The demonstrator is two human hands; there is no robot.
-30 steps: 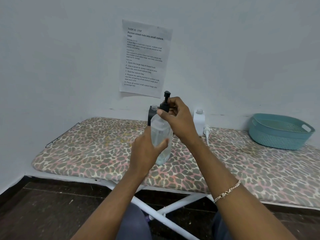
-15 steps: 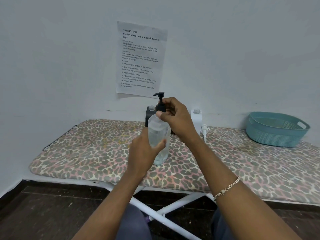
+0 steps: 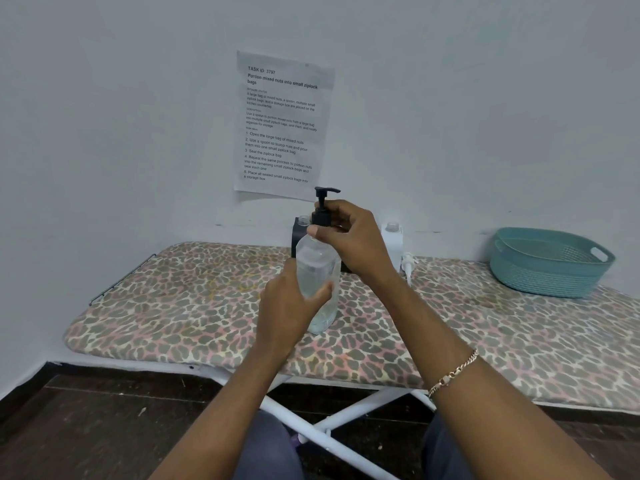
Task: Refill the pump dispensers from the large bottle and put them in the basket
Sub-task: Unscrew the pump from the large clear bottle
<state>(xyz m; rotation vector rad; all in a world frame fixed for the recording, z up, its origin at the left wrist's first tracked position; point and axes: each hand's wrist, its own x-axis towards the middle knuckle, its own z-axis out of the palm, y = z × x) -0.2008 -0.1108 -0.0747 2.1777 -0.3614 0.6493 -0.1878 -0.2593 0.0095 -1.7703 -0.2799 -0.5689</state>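
Observation:
A clear bottle with liquid in it stands upright on the leopard-print board. My left hand grips its body from the left. My right hand holds the collar of its black pump head, whose spout points right. Behind the bottle stands a black dispenser without a pump, mostly hidden. A white dispenser, also open-topped, stands at the wall to the right, with a loose white pump lying beside it. The teal basket sits empty at the far right.
The board stands on white crossed legs against a wall with a printed sheet taped above. A wire rack juts from the board's left end. Dark floor lies below.
The black pump head has turned under my right hand: its spout pointed toward me, then left, and now right. Both hands stay on the bottle.

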